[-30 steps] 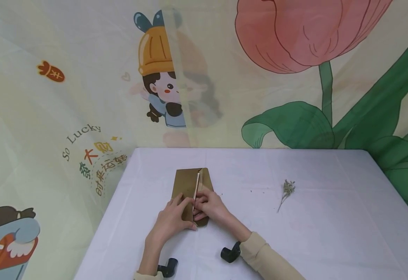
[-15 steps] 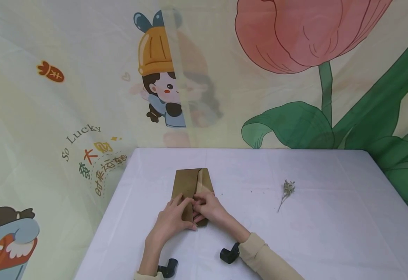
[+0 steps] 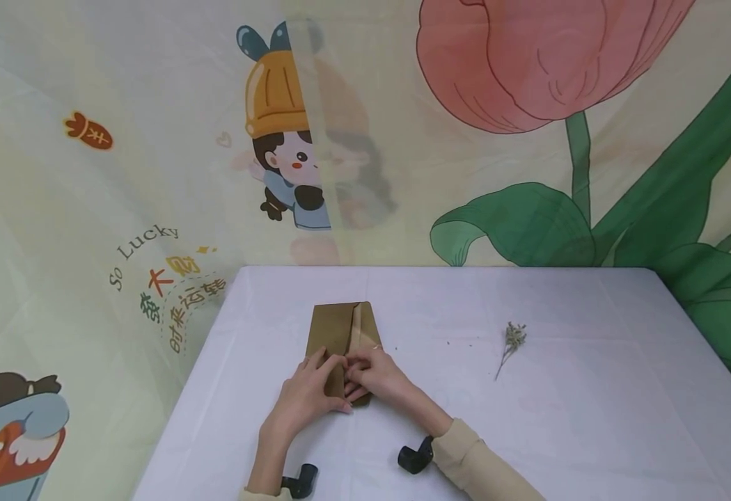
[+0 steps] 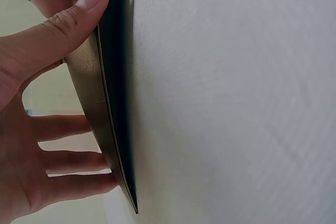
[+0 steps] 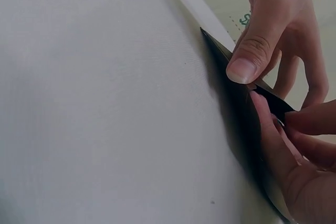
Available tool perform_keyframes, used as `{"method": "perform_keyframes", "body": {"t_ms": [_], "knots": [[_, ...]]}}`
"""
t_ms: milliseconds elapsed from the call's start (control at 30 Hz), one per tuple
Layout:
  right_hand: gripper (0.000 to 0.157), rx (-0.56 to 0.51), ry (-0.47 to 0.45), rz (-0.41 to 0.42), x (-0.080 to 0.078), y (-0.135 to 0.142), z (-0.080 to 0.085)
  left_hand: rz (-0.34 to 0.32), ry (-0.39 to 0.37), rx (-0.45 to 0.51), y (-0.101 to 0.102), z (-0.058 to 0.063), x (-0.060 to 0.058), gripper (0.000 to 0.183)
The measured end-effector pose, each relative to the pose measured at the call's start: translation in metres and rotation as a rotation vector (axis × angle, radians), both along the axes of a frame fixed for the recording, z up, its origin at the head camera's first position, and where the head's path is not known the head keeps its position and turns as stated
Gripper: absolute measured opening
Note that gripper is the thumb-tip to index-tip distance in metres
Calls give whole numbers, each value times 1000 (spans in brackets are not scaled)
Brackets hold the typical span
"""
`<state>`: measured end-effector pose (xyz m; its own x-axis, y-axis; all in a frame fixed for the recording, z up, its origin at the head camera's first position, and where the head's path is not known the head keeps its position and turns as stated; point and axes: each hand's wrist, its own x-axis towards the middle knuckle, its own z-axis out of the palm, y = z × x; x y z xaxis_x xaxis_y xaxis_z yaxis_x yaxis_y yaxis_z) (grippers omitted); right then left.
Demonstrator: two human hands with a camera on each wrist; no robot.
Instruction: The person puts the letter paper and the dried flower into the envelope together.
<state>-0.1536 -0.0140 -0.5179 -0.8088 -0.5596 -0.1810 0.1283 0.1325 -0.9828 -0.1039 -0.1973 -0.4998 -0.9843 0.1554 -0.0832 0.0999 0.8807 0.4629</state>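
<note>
Fingers of the left hand (image 3: pixel 305 391) nearly straight, spread over the face of the gold-brown envelope (image 3: pixel 330 325), thumb at its 6 o'clock edge; pressing, not wrapped round it. Right hand (image 3: pixel 379 376) comes in at 4 o'clock, fingers curled, tips almost together, pinching the envelope along its opening; hidden tips, can't tell. Envelope sits on the white cloth (image 3: pixel 566 424), long sides running roughly 12 to 6. Dried sprig (image 3: pixel 514 339) well apart at 3 o'clock, dark specks (image 3: pixel 447 342) in between. Beige sleeve (image 3: pixel 484 463) on the right arm, toward 5.
</note>
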Motion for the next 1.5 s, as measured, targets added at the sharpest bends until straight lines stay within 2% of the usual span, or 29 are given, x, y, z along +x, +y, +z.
{"method": "perform_keyframes", "body": {"t_ms": [233, 433, 800, 1033, 1233, 1500], "knots": [[32, -26, -14, -8, 2, 11, 1, 6, -11, 7, 3, 1, 1, 80], [32, -3, -9, -45, 3, 21, 2, 5, -15, 2, 3, 4, 1, 72], [27, -10, 24, -89, 9, 48, 12, 0, -2, 2, 1, 6, 1, 70], [27, 36, 100, -122, 11, 67, 19, -4, -10, 11, 2, 5, 1, 71], [26, 79, 113, -171, 10, 83, 23, -6, -3, 9, 3, 4, 1, 70], [23, 192, 162, -239, 12, 97, 23, -10, -1, 5, 2, 2, 1, 70]]}}
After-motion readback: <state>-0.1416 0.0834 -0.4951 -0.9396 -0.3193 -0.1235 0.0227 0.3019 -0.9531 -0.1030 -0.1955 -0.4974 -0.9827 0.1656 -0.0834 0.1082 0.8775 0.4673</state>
